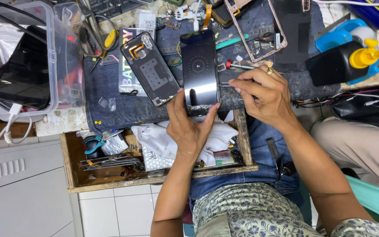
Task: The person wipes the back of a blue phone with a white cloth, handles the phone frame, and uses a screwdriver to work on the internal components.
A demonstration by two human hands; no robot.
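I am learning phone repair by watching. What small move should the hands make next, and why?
Probably slide the right hand's thin tool along the dark phone's right edge: its tip already meets that edge, and the left hand grips the phone's lower end.

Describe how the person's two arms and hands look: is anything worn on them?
Both forearms are bare, with no sleeves reaching down to them, and no watch or bracelet shows at either wrist. The left hand wears nothing on its fingers as far as can be seen. The right hand has a gold-coloured ring on one finger. No gloves are worn on either hand.
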